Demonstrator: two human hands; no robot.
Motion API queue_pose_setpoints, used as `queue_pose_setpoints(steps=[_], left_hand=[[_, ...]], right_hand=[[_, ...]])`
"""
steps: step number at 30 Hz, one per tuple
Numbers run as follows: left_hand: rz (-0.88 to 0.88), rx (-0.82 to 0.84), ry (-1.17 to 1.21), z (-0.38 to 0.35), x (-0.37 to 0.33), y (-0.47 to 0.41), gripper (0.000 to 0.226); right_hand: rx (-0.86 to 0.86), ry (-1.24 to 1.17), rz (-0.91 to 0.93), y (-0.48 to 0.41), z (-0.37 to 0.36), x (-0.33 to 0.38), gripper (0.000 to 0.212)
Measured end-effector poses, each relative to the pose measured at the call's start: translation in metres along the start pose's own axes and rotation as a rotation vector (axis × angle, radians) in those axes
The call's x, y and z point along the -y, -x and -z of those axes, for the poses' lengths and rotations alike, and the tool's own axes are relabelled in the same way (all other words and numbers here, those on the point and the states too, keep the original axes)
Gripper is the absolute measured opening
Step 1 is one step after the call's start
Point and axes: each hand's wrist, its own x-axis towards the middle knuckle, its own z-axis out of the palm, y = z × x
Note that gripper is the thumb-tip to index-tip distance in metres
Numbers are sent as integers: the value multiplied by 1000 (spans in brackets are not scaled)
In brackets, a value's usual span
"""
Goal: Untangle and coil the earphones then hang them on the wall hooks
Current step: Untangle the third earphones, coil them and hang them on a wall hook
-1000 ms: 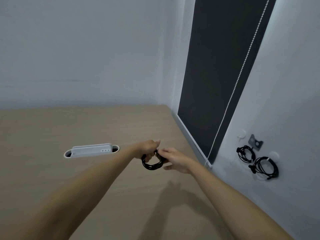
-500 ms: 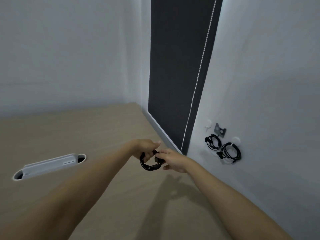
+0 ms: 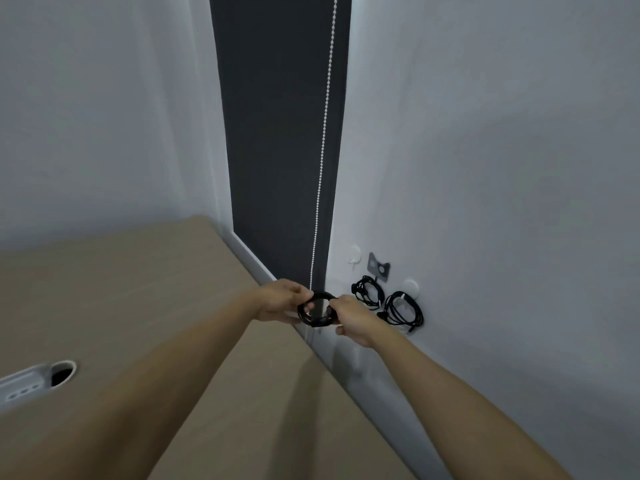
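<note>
A black coiled earphone cable (image 3: 316,318) hangs between both hands above the table's right edge. My left hand (image 3: 281,301) grips the coil's left side and my right hand (image 3: 353,318) pinches its right side. On the white wall to the right, one black earphone coil (image 3: 369,292) hangs below a dark wall plate (image 3: 379,270), and a second black coil (image 3: 403,311) hangs from a white round hook (image 3: 411,287). Another white hook (image 3: 355,254) further left carries nothing.
A tan wooden table (image 3: 138,289) fills the lower left, with a white cable-port cover (image 3: 31,384) set into it. A dark roller blind (image 3: 280,133) with a white bead chain (image 3: 323,140) hangs in the corner, close behind the hands.
The view has swung right toward the wall. Both hands carried the coil to the right and up, from over the table to its edge near the hooks.
</note>
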Motion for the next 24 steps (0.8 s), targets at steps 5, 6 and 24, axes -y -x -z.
queue_pose_setpoints(steps=[5, 6, 24], left_hand=[[-187, -147, -75, -3, -24, -39, 31], [-225, -182, -76, -3, -28, -46, 30], [-404, -277, -138, -2, -46, -118, 26]], right_hand=[[-138, -50, -33, -28, 12, 14, 17], [-168, -105, -34, -31, 12, 20, 18], [-685, -190, -104, -88, -8, 35, 42]])
